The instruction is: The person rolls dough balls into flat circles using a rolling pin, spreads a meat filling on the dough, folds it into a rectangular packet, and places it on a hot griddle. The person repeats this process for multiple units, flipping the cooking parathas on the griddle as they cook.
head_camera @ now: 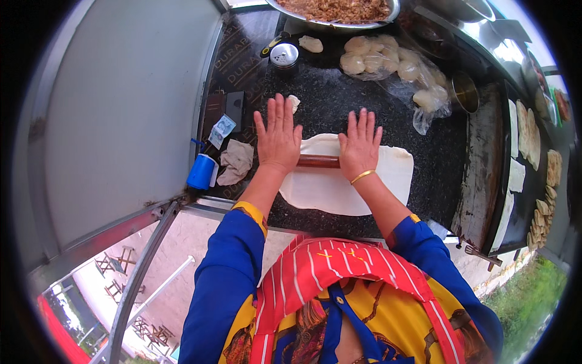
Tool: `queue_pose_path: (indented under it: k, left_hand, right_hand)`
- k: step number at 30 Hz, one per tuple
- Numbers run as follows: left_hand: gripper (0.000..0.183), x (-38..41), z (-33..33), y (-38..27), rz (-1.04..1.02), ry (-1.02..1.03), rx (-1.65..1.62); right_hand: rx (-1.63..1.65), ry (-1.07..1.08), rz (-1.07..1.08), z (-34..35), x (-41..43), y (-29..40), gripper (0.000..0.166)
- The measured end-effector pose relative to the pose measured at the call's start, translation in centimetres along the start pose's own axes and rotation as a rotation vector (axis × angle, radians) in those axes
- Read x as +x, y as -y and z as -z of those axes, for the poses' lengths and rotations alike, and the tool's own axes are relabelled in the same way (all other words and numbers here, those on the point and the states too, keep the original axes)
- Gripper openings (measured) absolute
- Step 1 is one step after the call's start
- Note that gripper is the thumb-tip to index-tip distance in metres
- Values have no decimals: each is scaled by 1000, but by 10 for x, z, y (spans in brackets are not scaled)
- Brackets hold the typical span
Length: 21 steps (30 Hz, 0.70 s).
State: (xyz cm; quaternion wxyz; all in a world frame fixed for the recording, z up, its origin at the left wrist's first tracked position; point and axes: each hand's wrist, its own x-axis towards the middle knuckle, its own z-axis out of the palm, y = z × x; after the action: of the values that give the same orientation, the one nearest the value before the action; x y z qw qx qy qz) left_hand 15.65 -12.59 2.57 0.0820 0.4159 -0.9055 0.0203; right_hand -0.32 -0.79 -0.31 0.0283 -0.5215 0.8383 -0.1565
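A wooden rolling pin point(319, 161) lies across a wide, thin sheet of white dough point(338, 191) on the dark speckled countertop. Flat on the pin's left part rests my left hand point(278, 139), its fingers stretched forward and the palm down. My right hand point(360, 148), with a gold bangle at the wrist, presses the pin's right part in the same way. Neither hand wraps its fingers around the pin. Just beyond my left fingertips is a small scrap of dough point(294, 103). The parts of the pin under both palms are hidden.
Dough balls under plastic film point(373, 59) lie at the back, below a metal bowl of filling point(336, 22). A shaker jar point(284, 55) stands back left. A blue cup point(202, 171), cloth point(236, 162) and banknote point(222, 129) are left; a griddle with flatbreads point(523, 209) is right.
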Motion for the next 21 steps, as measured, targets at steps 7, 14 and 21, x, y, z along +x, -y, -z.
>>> queue_pose_path:
  k: [7, 14, 21]
  left_hand:
    - [72, -92, 8, 11, -23, 121, -8]
    - [66, -81, 8, 24, -27, 63, 21]
    - [62, -155, 28, 23, -91, 147, -60]
  right_hand:
    - [-1, 158, 41, 6, -69, 22, 59]
    - [-43, 73, -1, -5, -59, 33, 58]
    - [-29, 151, 108, 16, -136, 46, 55]
